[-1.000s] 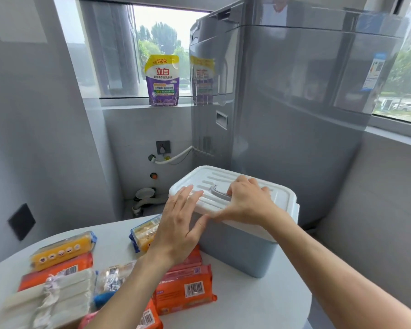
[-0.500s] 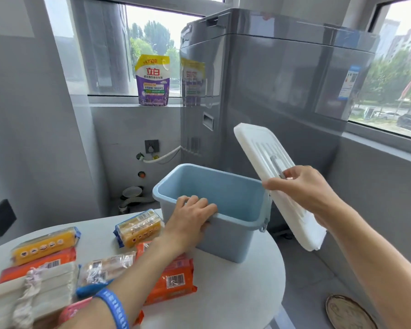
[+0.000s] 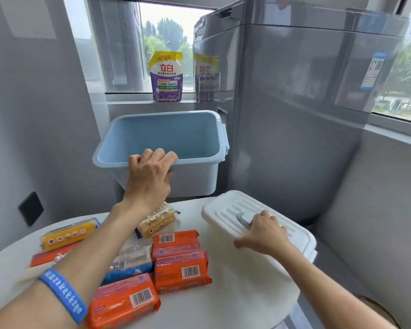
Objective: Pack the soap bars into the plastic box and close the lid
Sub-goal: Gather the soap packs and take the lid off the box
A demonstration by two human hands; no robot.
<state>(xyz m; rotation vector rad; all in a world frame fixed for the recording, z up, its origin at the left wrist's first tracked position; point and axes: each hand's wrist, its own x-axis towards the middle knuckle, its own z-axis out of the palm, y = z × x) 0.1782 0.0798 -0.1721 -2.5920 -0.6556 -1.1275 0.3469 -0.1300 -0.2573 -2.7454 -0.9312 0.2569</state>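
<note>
The light-blue plastic box (image 3: pixel 190 181) is open and empty, tilted toward me at the far side of the white round table (image 3: pixel 235 302). My left hand (image 3: pixel 148 176) grips its near rim, fingers curled over the edge. The white ribbed lid (image 3: pixel 226 210) lies flat on the table at the right, partly over the table's edge. My right hand (image 3: pixel 263 233) rests on it, fingers at its grey handle (image 3: pixel 242 220). Several wrapped soap bars lie at the left: orange ones (image 3: pixel 180 273), yellow ones (image 3: pixel 68 235) and a blue-and-white one (image 3: pixel 131 264).
A tall grey washing machine (image 3: pixel 294 115) stands right behind the box and lid. A purple detergent pouch (image 3: pixel 167 77) sits on the window sill. Grey walls close in at left and right. The floor drops away past the table's right edge.
My right hand has brought the lid down from the air and laid it on the table at the right. My left hand has tipped the open box toward me.
</note>
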